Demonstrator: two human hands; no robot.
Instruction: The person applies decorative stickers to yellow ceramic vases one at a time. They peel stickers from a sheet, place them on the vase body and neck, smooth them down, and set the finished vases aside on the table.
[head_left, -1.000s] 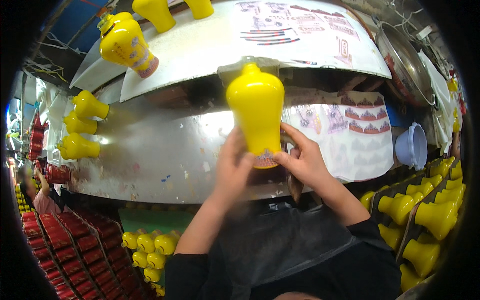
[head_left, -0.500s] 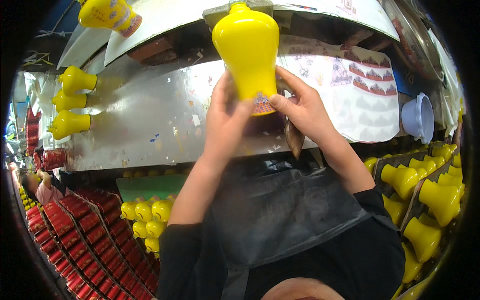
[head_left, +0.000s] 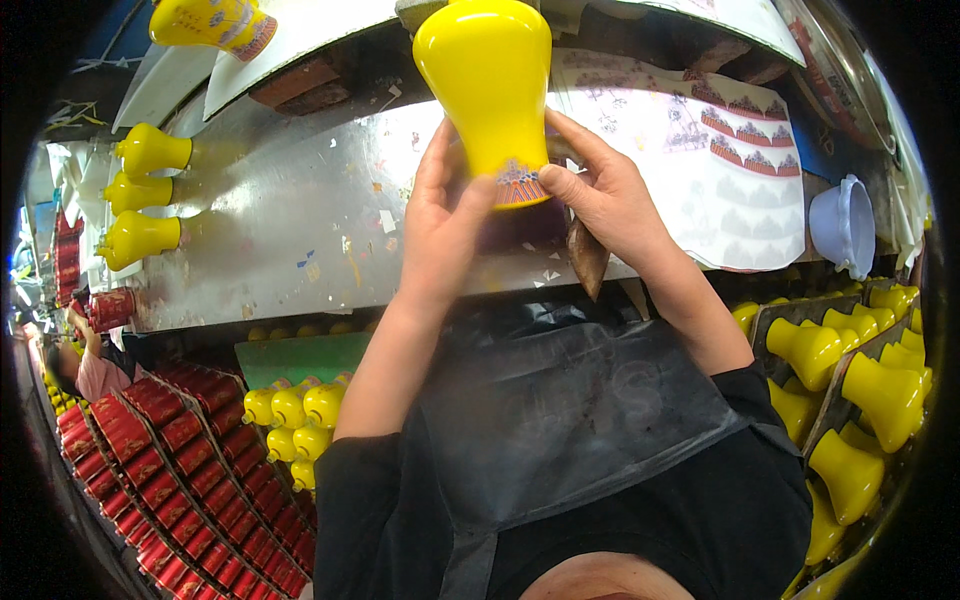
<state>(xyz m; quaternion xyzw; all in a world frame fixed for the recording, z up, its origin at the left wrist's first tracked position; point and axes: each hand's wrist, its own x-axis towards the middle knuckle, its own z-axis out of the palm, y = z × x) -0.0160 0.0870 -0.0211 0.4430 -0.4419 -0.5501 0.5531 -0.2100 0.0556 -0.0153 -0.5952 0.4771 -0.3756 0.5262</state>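
A glossy yellow vase [head_left: 485, 85], wide at the shoulder and narrow toward its base, points its top away from me, and that top end is cut off by the picture's edge. My left hand [head_left: 440, 215] grips the left side of the base, thumb on top. On the opposite side my right hand [head_left: 608, 190] holds it with the thumb pressing near the rim; several fingers are hidden behind the vase. Between the thumbs, a blue, red and white patterned decal [head_left: 520, 182] lies on the base. A brown pointed piece [head_left: 587, 258] lies by my right wrist.
A sheet of patterned decals [head_left: 752, 215] lies on the metal table [head_left: 260, 240] at right, beside a pale blue basin [head_left: 841, 228]. Yellow vases [head_left: 140, 240] lie at left, others on racks [head_left: 815, 405] at right. Red containers [head_left: 190, 470] fill racks at lower left, near another person [head_left: 100, 370].
The vase and both hands sit slightly higher and farther left in the picture, with the grip kept. The surroundings have shifted a little too. The other person at left has moved an arm.
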